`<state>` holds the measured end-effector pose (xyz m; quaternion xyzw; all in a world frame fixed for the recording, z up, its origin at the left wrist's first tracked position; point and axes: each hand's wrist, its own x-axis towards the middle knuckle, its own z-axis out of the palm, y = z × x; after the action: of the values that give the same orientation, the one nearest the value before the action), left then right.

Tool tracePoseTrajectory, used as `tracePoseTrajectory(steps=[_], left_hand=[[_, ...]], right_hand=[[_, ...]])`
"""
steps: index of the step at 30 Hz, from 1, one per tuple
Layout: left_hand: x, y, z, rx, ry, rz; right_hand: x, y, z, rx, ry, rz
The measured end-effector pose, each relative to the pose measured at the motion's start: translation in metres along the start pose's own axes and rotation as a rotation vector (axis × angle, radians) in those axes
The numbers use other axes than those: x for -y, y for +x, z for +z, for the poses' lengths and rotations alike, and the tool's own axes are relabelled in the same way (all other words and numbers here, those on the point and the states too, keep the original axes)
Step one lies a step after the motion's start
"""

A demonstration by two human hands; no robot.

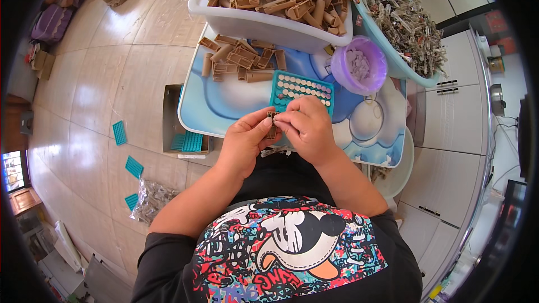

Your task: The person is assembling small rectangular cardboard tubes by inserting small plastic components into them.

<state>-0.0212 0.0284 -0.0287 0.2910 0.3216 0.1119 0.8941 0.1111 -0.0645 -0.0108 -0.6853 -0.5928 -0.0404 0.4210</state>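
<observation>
Close in front of my body, my left hand (245, 139) is closed round a small brown plastic part (272, 130), its hollow side facing up. My right hand (307, 128) meets it there, thumb and fingers pinched together at the part's upper end; whatever is between those fingertips is too small to make out. Just beyond my hands lies a teal tray (275, 100) with rows of small round whitish pieces (303, 84). Part of the tray is hidden behind my right hand. Loose brown plastic parts (241, 58) are heaped on the table to the left of the tray.
A white tub (196, 3) full of brown parts stands at the table's (219, 116) far side. Right of it are a purple bowl (338, 67) of pale pieces and a light-green basin (387, 59) piled with tangled bits. Teal trays (119, 133) and a plastic bag (151, 199) lie on the floor.
</observation>
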Motion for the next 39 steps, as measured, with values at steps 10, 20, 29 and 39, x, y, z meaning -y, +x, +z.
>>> tracePoseTrajectory(steps=[10, 20, 29, 39], left_hand=[[-0.004, -0.003, 0.005, -0.020, 0.004, -0.001], [-0.002, -0.002, 0.003, -0.017, -0.010, 0.001], [0.000, -0.001, 0.001, -0.020, -0.007, 0.004], [-0.002, -0.001, 0.005, -0.040, 0.025, 0.007]], right_hand=[[-0.024, 0.019, 0.007, -0.003, -0.197, 0.051], [-0.005, 0.009, 0.001, -0.007, 0.022, 0.056], [-0.011, 0.007, 0.002, -0.034, 0.038, 0.031], [-0.030, 0.015, 0.007, 0.015, -0.301, 0.049]])
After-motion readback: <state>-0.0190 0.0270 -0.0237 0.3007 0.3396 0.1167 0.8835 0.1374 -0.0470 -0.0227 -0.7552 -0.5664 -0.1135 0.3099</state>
